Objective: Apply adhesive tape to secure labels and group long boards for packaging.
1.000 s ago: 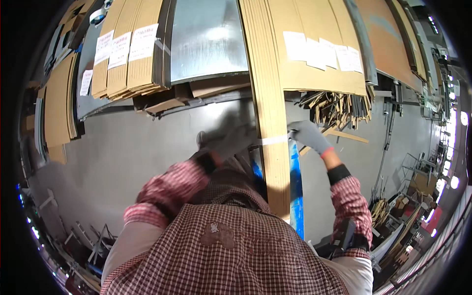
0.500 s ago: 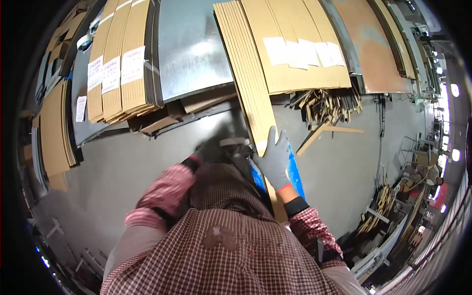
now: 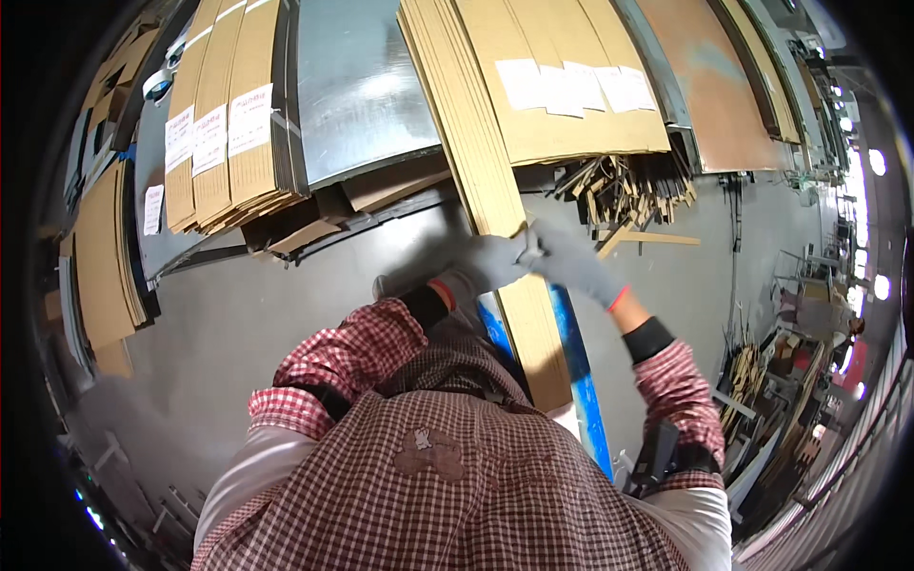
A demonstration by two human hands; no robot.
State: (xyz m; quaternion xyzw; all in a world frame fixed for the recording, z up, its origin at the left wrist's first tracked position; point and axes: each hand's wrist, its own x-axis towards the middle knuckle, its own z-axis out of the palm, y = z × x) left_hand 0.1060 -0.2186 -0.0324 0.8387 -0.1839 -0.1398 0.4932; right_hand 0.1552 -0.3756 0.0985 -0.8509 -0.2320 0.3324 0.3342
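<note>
A long, narrow stack of cardboard strips runs from the far table toward my body, its near end over a blue-edged support. Above this stack my two grey-gloved hands meet. My left hand reaches in from the left, its fingers closed near the strips' middle. My right hand comes from the right, somewhat smeared, its fingers drawn together against the left's fingertips. Whatever lies between them is too small and blurred to name.
Wide cardboard sheets with white labels lie right of the strips. Labelled cardboard bundles rest at the left, beyond a bare metal tabletop. Under the table's edge, a heap of thin offcuts sticks out. More scrap stands at right.
My left hand has come up and right from beside the strips to meet my right hand. The right hand has let go of the stack's edge and turned inward. The view has shifted slightly.
</note>
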